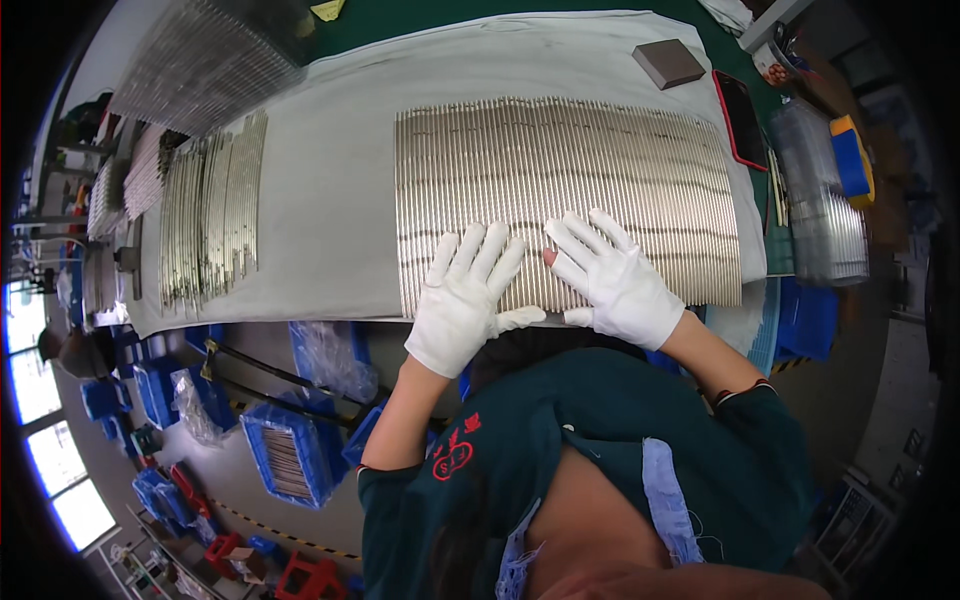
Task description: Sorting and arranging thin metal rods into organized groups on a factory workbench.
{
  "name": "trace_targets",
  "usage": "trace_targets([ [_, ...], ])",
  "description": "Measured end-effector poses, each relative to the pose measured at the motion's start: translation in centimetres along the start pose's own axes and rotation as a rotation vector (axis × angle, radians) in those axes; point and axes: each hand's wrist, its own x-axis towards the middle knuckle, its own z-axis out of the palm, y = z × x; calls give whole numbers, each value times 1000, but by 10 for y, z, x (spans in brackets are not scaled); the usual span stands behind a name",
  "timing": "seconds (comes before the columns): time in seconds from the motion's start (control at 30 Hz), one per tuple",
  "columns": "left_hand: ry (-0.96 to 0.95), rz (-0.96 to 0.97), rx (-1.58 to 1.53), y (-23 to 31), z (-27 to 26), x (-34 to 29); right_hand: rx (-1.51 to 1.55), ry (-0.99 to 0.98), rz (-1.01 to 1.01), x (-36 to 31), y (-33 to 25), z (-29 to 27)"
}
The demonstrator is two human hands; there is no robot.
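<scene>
A wide row of thin shiny metal rods (570,160) lies side by side on a pale cloth (330,190) spread over the table. My left hand (460,295), in a white glove, rests flat on the near part of the row with its fingers spread. To its right my right hand (620,285), also gloved in white, lies on the same rods, fingers stretched out; one fingertip shows bare through the glove. Neither hand grips anything. Farther left is a smaller, uneven batch of metal rods (212,215).
A brown block (668,64) sits at the back right, near a red-edged phone (740,118). Clear plastic trays (815,190) stand at the right, with a blue and yellow tape roll (852,162). Stacked rods (205,65) rise at the back left. Blue bins (290,450) stand on the floor.
</scene>
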Motion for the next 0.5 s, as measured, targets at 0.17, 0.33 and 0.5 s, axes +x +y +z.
trace_targets([
  [0.17,10,-20,14,10,3,-5,28,36,-2,-4,-2,2],
  [0.33,55,-29,-6,14,7,1,36,68,-16,-5,-2,0],
  [0.5,38,-10,23,12,11,12,7,24,35,-17,8,-7],
])
